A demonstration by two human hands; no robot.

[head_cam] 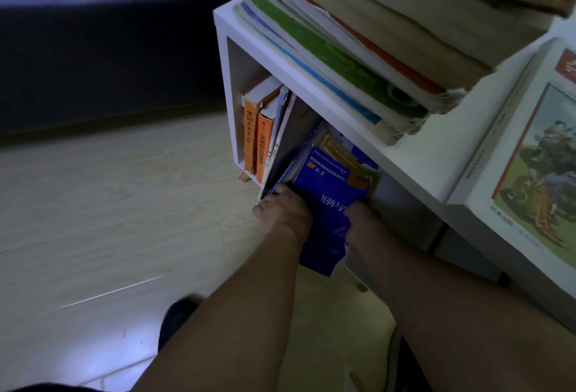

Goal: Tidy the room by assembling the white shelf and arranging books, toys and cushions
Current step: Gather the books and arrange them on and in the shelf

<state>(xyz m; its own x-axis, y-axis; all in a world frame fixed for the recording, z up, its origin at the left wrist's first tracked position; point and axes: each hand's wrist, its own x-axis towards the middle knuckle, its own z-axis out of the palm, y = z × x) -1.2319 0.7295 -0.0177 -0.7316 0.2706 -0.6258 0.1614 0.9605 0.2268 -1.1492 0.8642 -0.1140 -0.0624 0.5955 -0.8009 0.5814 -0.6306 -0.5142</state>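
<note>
Here both hands grip the blue book at the white shelf opening.

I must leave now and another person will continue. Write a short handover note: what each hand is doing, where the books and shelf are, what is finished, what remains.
Left hand: grips the left edge of the blue book.
Right hand: grips the same book's right side.
The blue book is halfway into the open compartment of the white shelf, tilted, beside the orange books already standing upright inside.
Done: shelf stands assembled; several books are in the compartment.
Left: push the blue book in and straighten it; shelve the stack of books and the illustrated book lying on top. Toys and cushions are not in view.
</note>
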